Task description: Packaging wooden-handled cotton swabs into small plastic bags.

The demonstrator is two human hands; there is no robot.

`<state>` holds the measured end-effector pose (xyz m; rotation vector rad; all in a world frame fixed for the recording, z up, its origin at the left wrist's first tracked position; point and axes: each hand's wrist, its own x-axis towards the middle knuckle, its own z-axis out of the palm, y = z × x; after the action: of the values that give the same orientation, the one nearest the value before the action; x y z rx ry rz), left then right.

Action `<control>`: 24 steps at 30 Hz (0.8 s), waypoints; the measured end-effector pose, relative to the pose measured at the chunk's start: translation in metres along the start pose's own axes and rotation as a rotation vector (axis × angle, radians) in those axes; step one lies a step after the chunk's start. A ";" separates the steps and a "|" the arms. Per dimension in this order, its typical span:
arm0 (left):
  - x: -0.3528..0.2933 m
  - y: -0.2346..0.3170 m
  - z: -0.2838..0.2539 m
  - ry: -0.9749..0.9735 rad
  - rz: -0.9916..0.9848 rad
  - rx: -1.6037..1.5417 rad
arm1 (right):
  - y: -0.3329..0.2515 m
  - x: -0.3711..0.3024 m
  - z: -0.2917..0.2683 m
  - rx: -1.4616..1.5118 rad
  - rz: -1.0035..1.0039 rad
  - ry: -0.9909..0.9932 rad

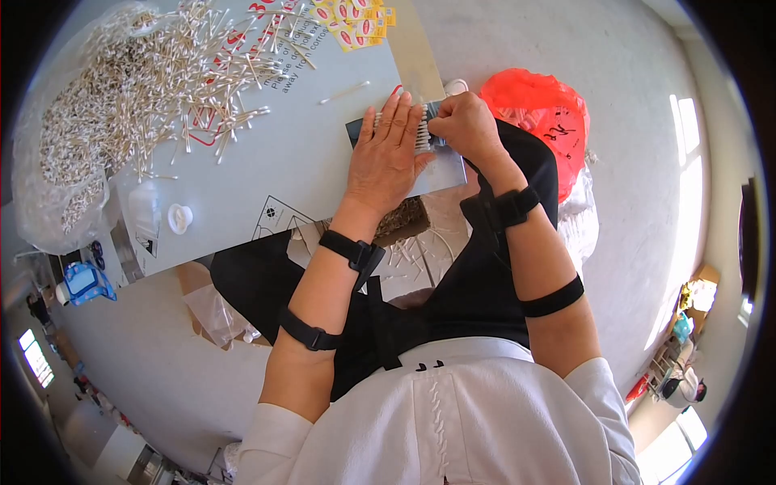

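Observation:
My left hand [380, 166] lies flat near the table's right edge, its fingers stretched out over a row of cotton swabs [423, 137]. White swab tips show side by side just right of its fingers. Beneath the hand a flat dark grey piece [353, 129] sticks out on the left. Close by on the right, my right hand [471, 129] is closed in a pinch at the end of the row; its fingertips hide what they hold. One loose cotton swab [345, 92] rests on the table beyond my left hand.
A large heap of cotton swabs [121, 105] spills from a clear bag across the table [267, 170]. Yellow and red labels [353, 24] lie at the far edge. A white cap [180, 218] sits near left. Beside the table are a red bag [537, 105] and a cardboard box [404, 222].

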<state>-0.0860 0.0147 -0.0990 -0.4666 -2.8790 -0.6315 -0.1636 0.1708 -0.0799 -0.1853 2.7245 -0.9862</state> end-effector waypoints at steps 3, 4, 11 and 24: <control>0.001 0.002 0.002 0.002 -0.007 0.024 | -0.001 0.001 -0.001 -0.004 0.013 -0.005; 0.002 0.002 0.003 0.010 -0.011 0.041 | -0.001 0.000 -0.001 -0.003 0.014 -0.006; 0.000 -0.003 0.005 0.018 0.020 0.009 | -0.002 -0.002 -0.002 0.033 0.011 -0.011; 0.003 0.007 0.000 -0.044 0.012 0.037 | -0.002 -0.003 -0.002 0.023 -0.022 -0.008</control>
<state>-0.0862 0.0211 -0.0961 -0.4981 -2.9214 -0.5725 -0.1616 0.1707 -0.0768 -0.2148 2.7081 -1.0203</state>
